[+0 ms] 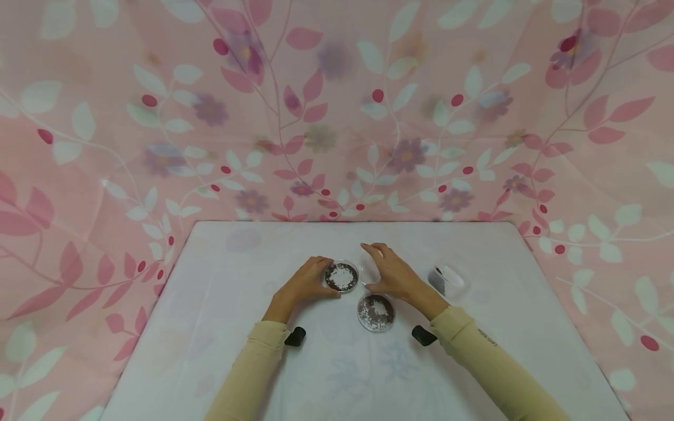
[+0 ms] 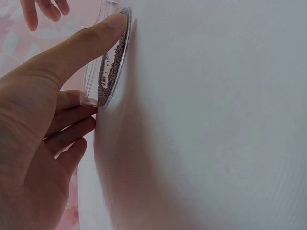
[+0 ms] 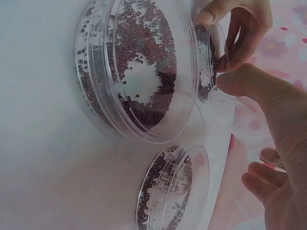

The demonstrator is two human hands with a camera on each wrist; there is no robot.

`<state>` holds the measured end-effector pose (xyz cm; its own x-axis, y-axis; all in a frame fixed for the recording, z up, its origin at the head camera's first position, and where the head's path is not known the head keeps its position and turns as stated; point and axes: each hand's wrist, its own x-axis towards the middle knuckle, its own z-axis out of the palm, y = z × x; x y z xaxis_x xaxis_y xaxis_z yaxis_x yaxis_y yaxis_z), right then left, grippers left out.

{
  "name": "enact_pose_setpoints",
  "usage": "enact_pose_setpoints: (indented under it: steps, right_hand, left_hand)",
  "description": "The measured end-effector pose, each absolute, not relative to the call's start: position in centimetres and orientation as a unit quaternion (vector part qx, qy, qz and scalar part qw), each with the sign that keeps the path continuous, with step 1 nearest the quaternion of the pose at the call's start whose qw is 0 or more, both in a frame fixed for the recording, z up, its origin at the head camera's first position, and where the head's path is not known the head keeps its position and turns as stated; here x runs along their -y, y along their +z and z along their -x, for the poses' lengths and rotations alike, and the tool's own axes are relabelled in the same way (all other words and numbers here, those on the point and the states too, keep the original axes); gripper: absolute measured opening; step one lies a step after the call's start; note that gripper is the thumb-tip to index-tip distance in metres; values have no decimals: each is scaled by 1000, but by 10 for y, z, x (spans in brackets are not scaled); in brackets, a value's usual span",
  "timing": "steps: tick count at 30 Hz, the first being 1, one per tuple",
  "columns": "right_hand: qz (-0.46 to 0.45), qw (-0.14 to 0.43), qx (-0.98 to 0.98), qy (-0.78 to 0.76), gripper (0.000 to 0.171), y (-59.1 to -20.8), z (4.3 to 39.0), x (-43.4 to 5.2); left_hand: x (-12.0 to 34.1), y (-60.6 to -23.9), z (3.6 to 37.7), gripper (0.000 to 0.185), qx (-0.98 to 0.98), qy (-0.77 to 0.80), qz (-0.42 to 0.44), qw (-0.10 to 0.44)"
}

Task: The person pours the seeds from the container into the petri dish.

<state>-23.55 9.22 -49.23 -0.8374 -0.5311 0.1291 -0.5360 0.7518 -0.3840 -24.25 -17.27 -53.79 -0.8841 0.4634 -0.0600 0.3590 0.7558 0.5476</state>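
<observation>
On the white tabletop, my left hand [image 1: 305,278] grips a round clear petri dish [image 1: 341,276] with small dark beads or seeds round a pale middle. In the left wrist view the thumb [image 2: 112,24] lies over its rim and the fingers sit behind. Just to the right, my right hand [image 1: 392,272] curves round a clear, tilted lid [image 1: 370,272]. Its thumb [image 3: 232,81] is at the lid's edge in the right wrist view, close to the left hand's dish. A second petri dish [image 1: 376,313] of dark grains rests nearer me, below the right hand.
A clear container [image 1: 447,282] with dark contents stands right of the right hand. Another seed-filled dish [image 3: 168,191] shows low in the right wrist view. Dark wrist cameras hang at both cuffs. A pink floral cloth [image 1: 337,117] backs the white table [image 1: 210,327].
</observation>
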Motion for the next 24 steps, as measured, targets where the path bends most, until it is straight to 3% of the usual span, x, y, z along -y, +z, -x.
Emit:
enact_pose_setpoints:
  steps: [12,24]
  right_hand:
    - [-317,-1,915,249,112,-495,242,-77]
    - [-347,-2,900,263,110,-496,248,-61]
  left_hand:
    - [172,-535,240,90,-931,275,-219,95]
    - [174,-537,240,89,-930,275,-225,90]
